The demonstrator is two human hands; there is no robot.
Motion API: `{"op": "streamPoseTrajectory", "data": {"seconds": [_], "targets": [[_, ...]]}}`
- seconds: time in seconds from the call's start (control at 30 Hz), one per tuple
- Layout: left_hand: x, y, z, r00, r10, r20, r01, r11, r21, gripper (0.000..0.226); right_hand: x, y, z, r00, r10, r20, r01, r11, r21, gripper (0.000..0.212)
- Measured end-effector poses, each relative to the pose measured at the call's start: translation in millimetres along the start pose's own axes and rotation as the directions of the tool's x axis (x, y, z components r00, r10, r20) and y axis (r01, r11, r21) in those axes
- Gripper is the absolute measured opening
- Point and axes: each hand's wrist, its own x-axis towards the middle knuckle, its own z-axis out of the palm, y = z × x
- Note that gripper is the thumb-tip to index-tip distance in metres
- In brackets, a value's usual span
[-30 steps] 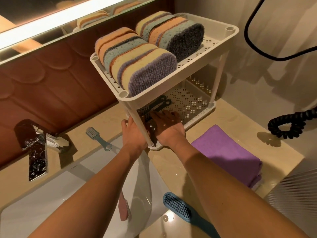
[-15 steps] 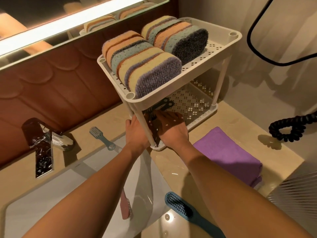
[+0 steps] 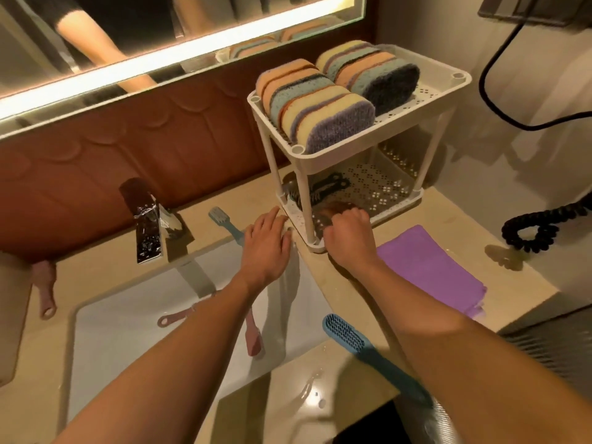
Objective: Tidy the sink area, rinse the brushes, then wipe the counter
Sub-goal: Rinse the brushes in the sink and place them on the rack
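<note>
A beige desk point(image 3: 455, 216) holds a two-tier rack point(image 3: 306, 200) just beyond the hands, with dark brushes point(image 3: 326, 185) on its lower tier. The right hand point(image 3: 347, 232) curls at that tier's front rim; whether it grips anything I cannot tell. The left hand point(image 3: 266, 241) is open, fingers straight, beside the rack's corner. A blue brush point(image 3: 344, 334) lies by the right forearm, a pink brush point(image 3: 253, 334) in the sink point(image 3: 128, 331) under the left.

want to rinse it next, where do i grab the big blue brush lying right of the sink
Grip the blue brush by its slim handle, the end nearest you, coming from above. It lies flat on the counter, bristles up and head toward the rack, so the handle's sides are free to pinch.
</note>
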Motion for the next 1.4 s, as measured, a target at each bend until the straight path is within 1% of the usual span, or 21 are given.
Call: {"op": "streamPoseTrajectory", "data": {"seconds": [0.03, 0.1, 0.2, 0.3, 0.33, 0.43, 0.5, 0.57, 0.73, 0.83, 0.93, 1.0, 1.1, 1.23, 1.3, 1.4], "targets": [[-6, -2, -2, 1.000, -0.007, 0.004, 0.007, 1.000, 0.000, 0.045, -6, 1, -1, 0.999, -0.018, -0.046, 0.018, 1.000, 0.018, 0.024], [-22, -7, -6, 1.000, -0.008, 0.001, 0.008, 1.000, 0.006, 0.046, -21, -2, -4, 0.996, -0.037, -0.086, 0.040, 0.999, 0.036, 0.023], [-47, -19, -5, 0.999, -0.029, 0.025, 0.029, 0.999, -0.016, 0.045, -42, -14, -3, 0.994, 0.002, -0.111, 0.010, 0.995, 0.104, 0.028], [-79, -38, 0, 0.997, -0.072, 0.021, 0.074, 0.995, -0.066, 0.043, -67, -33, -1, 0.989, 0.021, -0.147, 0.006, 0.983, 0.182, 0.026], [-93, -46, 2, 0.995, -0.095, 0.017, 0.096, 0.992, -0.084, 0.043, -74, -42, 0, 0.989, 0.000, -0.150, 0.031, 0.979, 0.202, 0.024], [-135, -70, 11, 0.983, -0.178, 0.039, 0.181, 0.978, -0.108, 0.047, -92, -68, 7, 0.978, -0.153, -0.142, 0.186, 0.950, 0.253, 0.024], [-158, -85, 16, 0.977, -0.205, 0.049, 0.209, 0.974, -0.089, 0.047, -98, -86, 16, 0.962, -0.253, -0.107, 0.273, 0.924, 0.269, 0.024], [-175, -101, 19, 0.976, -0.211, 0.044, 0.214, 0.975, -0.060, 0.043, -103, -105, 31, 0.948, -0.314, -0.051, 0.315, 0.906, 0.281, 0.025], [-196, -127, 21, 0.951, -0.295, 0.095, 0.303, 0.950, -0.079, 0.046, -115, -135, 69, 0.917, -0.375, 0.136, 0.299, 0.871, 0.390, 0.026], [-206, -146, 30, 0.928, -0.350, 0.125, 0.359, 0.931, -0.059, 0.037, -123, -147, 92, 0.884, -0.400, 0.241, 0.282, 0.869, 0.406, 0.029], [-215, -158, 38, 0.917, -0.360, 0.169, 0.370, 0.929, -0.027, 0.032, -127, -150, 110, 0.855, -0.388, 0.343, 0.250, 0.889, 0.383, 0.034], [-215, -163, 41, 0.909, -0.378, 0.175, 0.387, 0.922, -0.015, 0.029, -125, -153, 118, 0.846, -0.393, 0.360, 0.246, 0.888, 0.389, 0.034], [-209, -168, 46, 0.902, -0.401, 0.161, 0.409, 0.912, -0.020, 0.025, -120, -160, 125, 0.836, -0.395, 0.381, 0.249, 0.891, 0.379, 0.034], [-198, -180, 52, 0.893, -0.434, 0.121, 0.440, 0.898, -0.027, 0.026, -113, -175, 136, 0.790, -0.422, 0.445, 0.282, 0.895, 0.346, 0.035], [-195, -186, 59, 0.894, -0.432, 0.119, 0.439, 0.897, -0.045, 0.028, -112, -181, 145, 0.806, -0.370, 0.462, 0.225, 0.913, 0.340, 0.034], [-182, -192, 69, 0.895, -0.428, 0.126, 0.441, 0.891, -0.106, 0.033, -109, -191, 161, 0.842, -0.228, 0.490, 0.068, 0.944, 0.323, 0.032]]}}
